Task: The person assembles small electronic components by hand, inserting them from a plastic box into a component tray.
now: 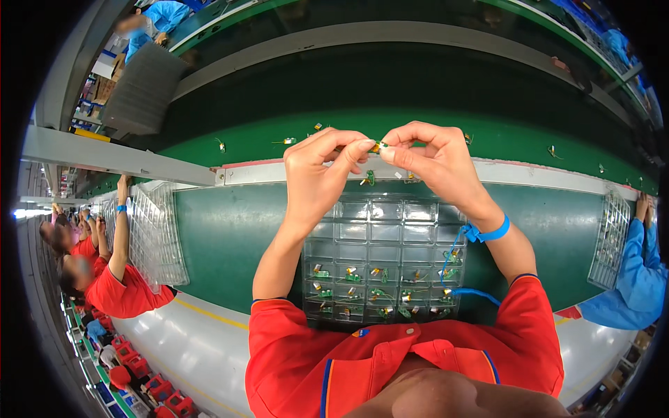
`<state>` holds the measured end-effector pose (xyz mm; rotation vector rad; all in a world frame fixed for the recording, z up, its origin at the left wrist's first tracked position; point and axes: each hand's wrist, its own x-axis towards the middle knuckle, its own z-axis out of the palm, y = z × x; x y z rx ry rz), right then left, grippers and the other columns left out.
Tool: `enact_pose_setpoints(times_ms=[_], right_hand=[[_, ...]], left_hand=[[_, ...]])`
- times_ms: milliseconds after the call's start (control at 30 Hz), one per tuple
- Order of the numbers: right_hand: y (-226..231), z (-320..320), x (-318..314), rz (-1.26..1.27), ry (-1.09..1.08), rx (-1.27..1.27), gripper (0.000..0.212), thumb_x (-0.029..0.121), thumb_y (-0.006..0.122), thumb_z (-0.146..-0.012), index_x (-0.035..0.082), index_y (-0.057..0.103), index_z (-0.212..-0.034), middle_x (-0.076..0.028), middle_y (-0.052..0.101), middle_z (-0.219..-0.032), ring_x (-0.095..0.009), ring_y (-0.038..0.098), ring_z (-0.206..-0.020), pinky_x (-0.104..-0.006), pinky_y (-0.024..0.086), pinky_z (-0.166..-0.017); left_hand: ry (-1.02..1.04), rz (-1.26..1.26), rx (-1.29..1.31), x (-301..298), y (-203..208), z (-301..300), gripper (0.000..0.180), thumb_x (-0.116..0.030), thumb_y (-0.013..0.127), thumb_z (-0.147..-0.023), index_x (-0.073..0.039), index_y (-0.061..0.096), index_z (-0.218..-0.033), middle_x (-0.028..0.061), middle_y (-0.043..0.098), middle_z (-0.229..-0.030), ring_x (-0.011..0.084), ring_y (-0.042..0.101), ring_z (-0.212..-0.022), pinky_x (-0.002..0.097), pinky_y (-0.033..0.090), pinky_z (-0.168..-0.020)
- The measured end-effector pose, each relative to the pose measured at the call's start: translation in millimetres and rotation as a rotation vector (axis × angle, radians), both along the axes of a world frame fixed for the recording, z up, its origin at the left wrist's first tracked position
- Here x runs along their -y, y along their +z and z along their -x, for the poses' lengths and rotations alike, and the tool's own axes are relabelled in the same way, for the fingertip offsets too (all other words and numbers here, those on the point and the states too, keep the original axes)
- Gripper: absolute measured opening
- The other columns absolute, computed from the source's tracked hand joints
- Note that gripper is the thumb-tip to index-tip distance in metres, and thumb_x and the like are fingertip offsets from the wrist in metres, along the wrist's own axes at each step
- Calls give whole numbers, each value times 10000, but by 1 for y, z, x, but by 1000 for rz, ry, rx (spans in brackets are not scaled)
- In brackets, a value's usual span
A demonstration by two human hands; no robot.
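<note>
- A small yellow-and-green component (377,147) was held up between two bare hands, seen against the green belt (251,132) just beyond the pale rail (258,172) by which the far edge of the counter (230,237) was bordered.
- The component's left side was pinched by the thumb and forefinger of the left hand (313,174), whose other fingers were curled inward.
- Its right side was pinched by the thumb and forefinger of the right hand (435,160); much of the part was hidden by the fingertips.
- The right wrist was circled by a blue strap (497,233), and a blue cord (475,292) was draped over the right edge of a clear tray (352,231).
- The tray, divided into compartments, was set midway along the counter, its near edge just beside the red shirt (279,341); small green boards (380,294) with thin wires were laid in its nearer rows.
- Another green board (370,178) was left on the rail, below the hands, while more wired pieces (288,141) were scattered along the belt's near edge.
- Clear trays (153,237) were propped toward the counter's left end, where a co-worker in red (129,289) was seated; a co-worker in blue (627,279) was seen at the right end.
</note>
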<state>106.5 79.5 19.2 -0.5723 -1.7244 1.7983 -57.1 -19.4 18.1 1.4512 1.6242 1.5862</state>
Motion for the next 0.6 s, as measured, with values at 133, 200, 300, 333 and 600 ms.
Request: enact_pose_setpoints(times_ms=[133, 200, 300, 333, 600], right_hand=[[-5, 4, -15, -105, 60, 119, 152, 85, 713, -838, -34, 684, -928, -38, 657, -851, -78, 608, -773, -212, 500, -651], [-8, 9, -23, -123, 71, 207, 168, 101, 722, -830, -36, 688, -921, -35, 657, -832, -75, 605, -766, -216, 500, -648], [-19, 20, -35, -213, 81, 288, 214, 144, 734, -808, -37, 697, -916, -37, 659, -753, -74, 603, -718, -226, 497, -650], [-24, 22, -38, -285, 103, 311, 225, 150, 730, -808, -42, 695, -921, -49, 660, -729, -83, 609, -688, -227, 499, -632], [-85, 36, -60, -316, -44, 585, 308, 181, 721, -805, -70, 680, -980, -140, 698, -722, -173, 659, -562, -280, 521, -545]], left_hand=[[-99, 160, 160, -4, -1, 17, 127, -99, 693, -869, 27, 674, -868, 57, 649, -728, 89, 622, -652, 221, 518, -551], [-134, 235, 165, -10, -3, 30, 111, -77, 680, -873, 33, 666, -870, 62, 642, -726, 97, 613, -657, 224, 509, -561], [-209, 308, 157, -19, -16, 59, 143, -110, 687, -871, 32, 677, -863, 64, 646, -710, 95, 601, -628, 234, 516, -592], [-141, 324, 135, -20, -19, 71, 137, -106, 681, -871, 31, 680, -866, 62, 652, -718, 96, 606, -634, 235, 516, -595], [226, 422, -922, -19, -91, 130, 148, -38, 694, -750, -21, 704, -897, 134, 667, -841, 314, 649, -789, 381, 517, -702]])
